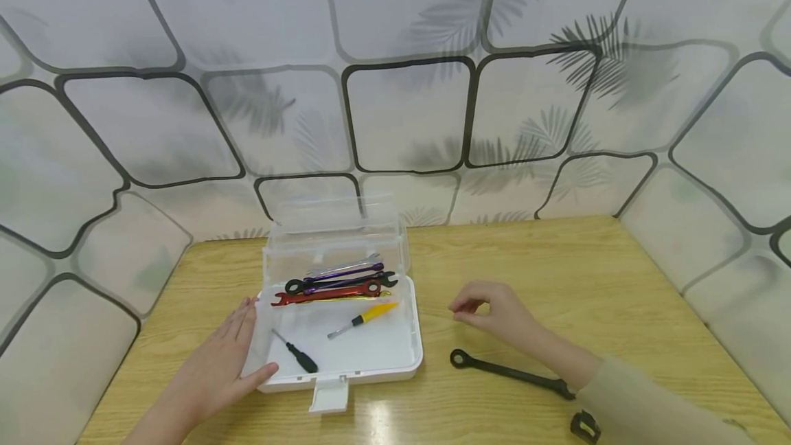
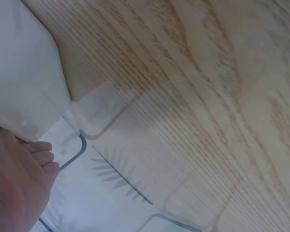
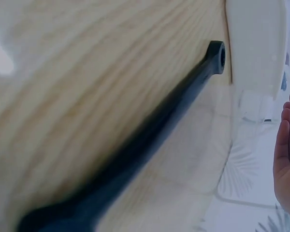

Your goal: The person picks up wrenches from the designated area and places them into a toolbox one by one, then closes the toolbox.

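Observation:
A white plastic toolbox [image 1: 402,371] stands on the table with its clear lid [image 1: 336,229] raised. My left hand [image 1: 210,366] rests along the box's left side, fingers straight and thumb at the front corner. Inside lie a black-handled screwdriver [image 1: 303,359], a yellow-handled screwdriver [image 1: 375,312] and several wrenches, among them a red wrench [image 1: 334,292]. To the right of the box, my right hand [image 1: 500,311] hovers over the table, its fingers loosely curled and holding nothing. Below it lies a black ratchet wrench [image 1: 507,370], apart from the fingers, its far end by the sleeve.
A black object [image 1: 584,426], partly hidden by the right sleeve, lies near the table's front edge. The box's white latch [image 1: 329,397] hangs down in front. Patterned fabric [image 1: 408,115] stands behind the wooden table [image 1: 525,246] and at both sides.

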A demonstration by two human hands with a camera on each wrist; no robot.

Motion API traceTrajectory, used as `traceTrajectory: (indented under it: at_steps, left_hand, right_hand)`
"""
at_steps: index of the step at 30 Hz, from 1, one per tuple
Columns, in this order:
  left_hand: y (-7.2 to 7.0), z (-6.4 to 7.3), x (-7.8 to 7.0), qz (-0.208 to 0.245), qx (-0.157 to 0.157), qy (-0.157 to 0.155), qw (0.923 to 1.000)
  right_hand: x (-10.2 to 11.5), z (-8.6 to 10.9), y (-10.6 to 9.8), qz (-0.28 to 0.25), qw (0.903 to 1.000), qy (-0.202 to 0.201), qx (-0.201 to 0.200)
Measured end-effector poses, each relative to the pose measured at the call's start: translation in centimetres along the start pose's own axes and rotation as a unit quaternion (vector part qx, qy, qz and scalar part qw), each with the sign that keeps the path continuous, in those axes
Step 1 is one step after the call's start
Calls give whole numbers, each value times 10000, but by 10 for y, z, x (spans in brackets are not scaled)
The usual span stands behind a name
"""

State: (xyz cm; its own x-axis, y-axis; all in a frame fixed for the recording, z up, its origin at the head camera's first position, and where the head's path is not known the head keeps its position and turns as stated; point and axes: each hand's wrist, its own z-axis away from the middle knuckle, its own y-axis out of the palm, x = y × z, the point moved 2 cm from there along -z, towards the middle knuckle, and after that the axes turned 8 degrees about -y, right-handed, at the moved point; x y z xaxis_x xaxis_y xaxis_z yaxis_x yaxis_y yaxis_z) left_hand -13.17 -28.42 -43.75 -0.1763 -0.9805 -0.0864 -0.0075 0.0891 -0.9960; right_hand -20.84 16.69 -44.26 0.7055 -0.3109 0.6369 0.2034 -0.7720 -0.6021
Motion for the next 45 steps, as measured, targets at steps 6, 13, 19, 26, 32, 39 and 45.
traceTrajectory:
  at_steps: [6,13,19,26,32,39,45]
  left_hand:
    - [0,0,1,-4,6,1,10000]
    - [1,0,1,-31,31,-22,10000]
    - [2,1,1,-39,65,-70,9999]
    - [1,0,1,-11,86,-63,9999]
    - [-1,0,-1,53,74,-33,10000]
    - [-2,-1,-1,31,2,12,10000]
    - [-1,-2,-1,7,-28,10,10000]
  right_hand:
    - [-5,17,-4,56,9999,87,-34]
    - [-11,40,-4,4,9985,539,104]
    - [-16,59,-4,84,9976,686,9]
    - [-15,75,-5,-175,9913,1287,210]
    - [-17,81,-6,-358,9859,1549,529]
    - [-13,84,-6,-72,9877,1255,933]
    - [-9,85,-6,583,9869,1053,1075]
